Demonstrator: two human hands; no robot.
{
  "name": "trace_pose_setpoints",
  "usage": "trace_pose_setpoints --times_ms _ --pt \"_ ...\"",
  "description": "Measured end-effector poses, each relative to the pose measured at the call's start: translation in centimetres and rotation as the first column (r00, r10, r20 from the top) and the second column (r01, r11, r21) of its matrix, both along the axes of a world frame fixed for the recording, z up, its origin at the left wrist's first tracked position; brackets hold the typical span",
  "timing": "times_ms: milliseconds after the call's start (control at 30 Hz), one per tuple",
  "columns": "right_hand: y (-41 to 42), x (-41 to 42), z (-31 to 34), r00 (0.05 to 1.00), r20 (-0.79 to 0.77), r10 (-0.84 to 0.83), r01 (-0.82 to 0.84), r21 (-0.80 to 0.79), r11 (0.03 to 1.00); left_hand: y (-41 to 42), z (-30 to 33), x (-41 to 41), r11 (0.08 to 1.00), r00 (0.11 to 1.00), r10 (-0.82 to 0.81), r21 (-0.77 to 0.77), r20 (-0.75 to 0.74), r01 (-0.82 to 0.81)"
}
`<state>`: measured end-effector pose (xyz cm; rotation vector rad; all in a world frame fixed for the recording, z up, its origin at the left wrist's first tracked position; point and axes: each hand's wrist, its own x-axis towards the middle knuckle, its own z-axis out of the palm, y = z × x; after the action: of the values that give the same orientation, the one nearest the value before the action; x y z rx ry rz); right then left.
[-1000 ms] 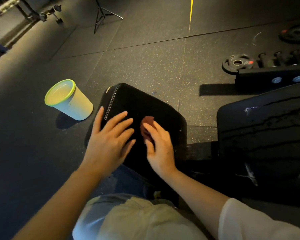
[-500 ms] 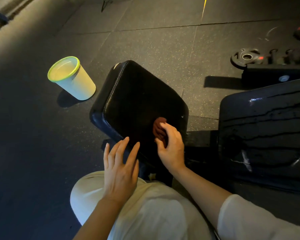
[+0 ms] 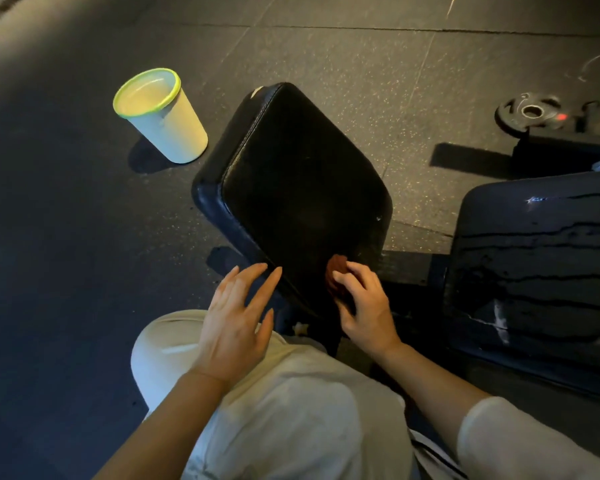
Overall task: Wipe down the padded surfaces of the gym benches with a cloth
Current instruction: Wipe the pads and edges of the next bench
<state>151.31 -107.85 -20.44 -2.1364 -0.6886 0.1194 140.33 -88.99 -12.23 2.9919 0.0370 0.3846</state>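
A black padded bench seat [image 3: 291, 174] slopes away in front of me, its stitched seam along the left edge. At the pad's near right corner my right hand [image 3: 364, 306] grips a small bunched reddish-brown cloth [image 3: 336, 268], pressing it to the pad. My left hand [image 3: 236, 320] hovers with straight, spread fingers just off the pad's near left edge, above my knee, holding nothing. A second, longer black pad [image 3: 541, 265], cracked and scuffed, lies to the right.
A pale bucket with a lime-green rim [image 3: 160, 114] stands on the rubber floor left of the seat. A weight plate [image 3: 529, 112] and a dark rack base [image 3: 568, 150] sit at the far right. My light trousers fill the bottom.
My right hand has drawn the cloth down the pad to its near corner. My left hand has lifted off the pad and pulled back over my knee.
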Motion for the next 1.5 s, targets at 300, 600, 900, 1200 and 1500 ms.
trace_pose_setpoints --times_ms 300,600,900,1200,1500 --pt "4.1 0.5 6.1 0.972 0.227 0.061 -0.11 0.21 0.971 -0.6 0.0 -0.5 1.0 0.999 -0.023 -0.016 -0.045 0.022" --pt "-1.7 -0.7 -0.7 0.994 -0.111 0.02 -0.022 -0.018 1.0 0.2 -1.4 -0.5 0.989 0.99 -0.143 -0.045 -0.02 0.142" --pt "-0.3 -1.3 -1.6 0.984 0.107 0.14 -0.143 0.02 0.989 -0.2 -1.7 0.7 0.958 0.959 -0.275 0.063 -0.067 0.279" --pt "0.2 -0.8 -1.2 0.998 0.042 0.046 -0.051 0.121 0.991 -0.8 -2.2 2.2 0.923 0.945 -0.303 0.21 -0.12 0.323" --pt "1.5 -1.4 -0.6 0.976 -0.136 -0.172 0.202 0.246 0.948 -1.0 -3.1 3.2 0.928 0.955 -0.291 0.227 -0.053 0.295"
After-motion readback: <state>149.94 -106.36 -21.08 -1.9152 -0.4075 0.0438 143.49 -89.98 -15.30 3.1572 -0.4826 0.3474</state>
